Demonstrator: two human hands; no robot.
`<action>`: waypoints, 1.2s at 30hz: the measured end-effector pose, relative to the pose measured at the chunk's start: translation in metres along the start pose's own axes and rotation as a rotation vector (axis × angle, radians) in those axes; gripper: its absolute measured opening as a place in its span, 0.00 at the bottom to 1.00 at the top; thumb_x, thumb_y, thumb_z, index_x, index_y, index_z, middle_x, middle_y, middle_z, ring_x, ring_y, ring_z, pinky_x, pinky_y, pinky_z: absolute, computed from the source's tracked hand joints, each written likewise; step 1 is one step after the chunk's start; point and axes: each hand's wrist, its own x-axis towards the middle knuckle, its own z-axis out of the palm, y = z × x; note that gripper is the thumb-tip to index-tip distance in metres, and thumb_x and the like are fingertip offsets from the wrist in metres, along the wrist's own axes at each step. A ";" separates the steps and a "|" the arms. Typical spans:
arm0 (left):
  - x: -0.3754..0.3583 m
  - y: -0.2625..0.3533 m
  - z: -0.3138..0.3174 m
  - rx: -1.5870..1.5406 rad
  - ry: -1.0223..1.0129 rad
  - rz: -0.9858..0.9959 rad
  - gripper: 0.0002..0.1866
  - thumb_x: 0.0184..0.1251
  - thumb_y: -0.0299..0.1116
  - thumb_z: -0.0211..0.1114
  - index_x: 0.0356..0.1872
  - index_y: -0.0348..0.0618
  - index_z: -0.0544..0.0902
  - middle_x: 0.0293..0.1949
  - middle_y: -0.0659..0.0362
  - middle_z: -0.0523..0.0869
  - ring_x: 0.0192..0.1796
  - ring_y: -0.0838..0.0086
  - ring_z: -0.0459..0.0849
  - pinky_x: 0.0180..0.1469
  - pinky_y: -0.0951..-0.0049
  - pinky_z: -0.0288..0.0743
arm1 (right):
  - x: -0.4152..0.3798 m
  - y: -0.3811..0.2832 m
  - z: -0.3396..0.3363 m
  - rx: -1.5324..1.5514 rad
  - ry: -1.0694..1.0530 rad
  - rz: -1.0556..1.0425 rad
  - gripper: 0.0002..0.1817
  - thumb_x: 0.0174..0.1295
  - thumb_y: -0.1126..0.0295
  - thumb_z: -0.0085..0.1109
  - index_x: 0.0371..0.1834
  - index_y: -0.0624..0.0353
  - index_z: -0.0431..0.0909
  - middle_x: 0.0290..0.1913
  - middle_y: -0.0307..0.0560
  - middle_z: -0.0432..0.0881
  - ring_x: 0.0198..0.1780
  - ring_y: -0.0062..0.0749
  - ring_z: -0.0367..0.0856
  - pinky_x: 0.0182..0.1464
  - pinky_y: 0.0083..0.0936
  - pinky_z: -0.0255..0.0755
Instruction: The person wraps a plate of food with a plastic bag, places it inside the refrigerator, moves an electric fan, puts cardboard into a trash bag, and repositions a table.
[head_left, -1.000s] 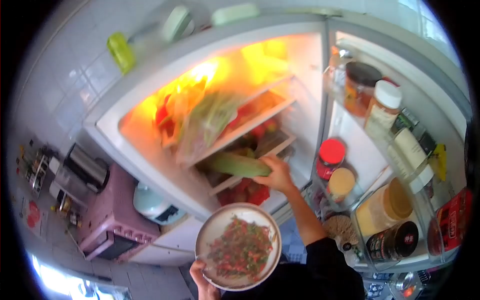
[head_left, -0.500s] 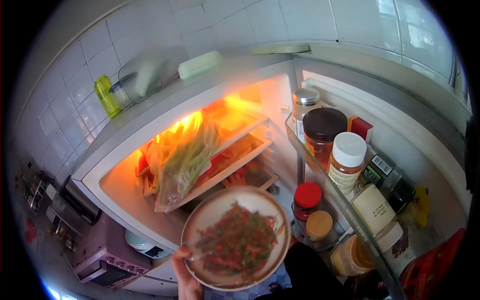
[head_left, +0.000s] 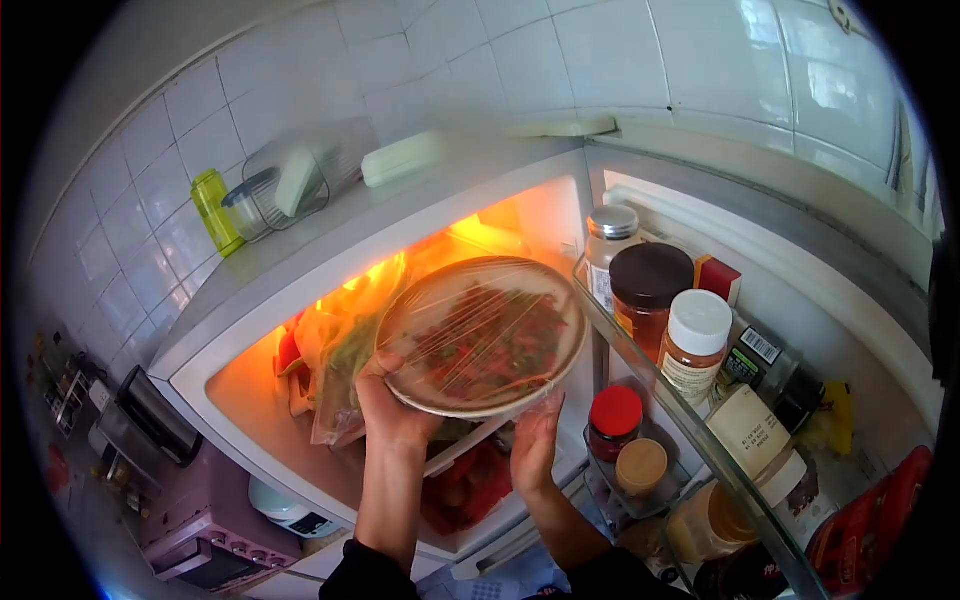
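A round plate (head_left: 484, 411) with a brown rim, covered in clear wrap, bears chopped red and green food (head_left: 500, 335). My left hand (head_left: 395, 400) grips its left edge, fingers wrapped under it. At the lower right edge, my right hand (head_left: 537, 442) supports the plate from below, its fingers partly hidden by the wrap. Both hands hold it in front of the lit opening of a fridge (head_left: 250, 370). Behind the plate, a plastic bag of green vegetables (head_left: 340, 395) lies on a shelf, partly covered.
On the right, the open fridge door holds a dark-lidded jar (head_left: 651, 280), a white-capped bottle (head_left: 697, 330), a red-lidded jar (head_left: 615, 415) and other containers. A green bottle (head_left: 215, 212) stands on the fridge top. A pink oven (head_left: 215, 505) is at lower left.
The plate has risen towards the fridge opening. My right hand now shows at its lower right edge, and both forearms have come into view.
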 end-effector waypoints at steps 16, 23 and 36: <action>0.052 -0.048 0.022 -0.120 0.033 0.397 0.18 0.52 0.31 0.48 0.46 0.41 0.69 0.44 0.52 0.74 0.47 0.61 0.73 0.50 0.59 0.69 | 0.100 -0.032 0.088 -0.297 0.094 -0.101 0.40 0.57 0.66 0.50 0.66 0.64 0.36 0.65 0.57 0.47 0.67 0.41 0.47 0.65 0.29 0.46; 0.118 -0.044 0.013 0.098 0.223 0.649 0.37 0.51 0.27 0.52 0.64 0.50 0.47 0.57 0.56 0.60 0.53 0.64 0.67 0.52 0.63 0.66 | 0.167 0.011 0.074 -0.146 0.152 0.106 0.41 0.51 0.69 0.51 0.65 0.63 0.38 0.63 0.56 0.52 0.64 0.41 0.52 0.63 0.29 0.49; 0.165 -0.038 0.027 0.242 0.468 0.699 0.51 0.54 0.45 0.61 0.66 0.49 0.30 0.66 0.51 0.47 0.63 0.65 0.57 0.59 0.63 0.59 | 0.241 0.041 0.097 -0.149 0.153 0.622 0.25 0.52 0.60 0.48 0.51 0.61 0.62 0.44 0.52 0.69 0.42 0.41 0.70 0.39 0.33 0.69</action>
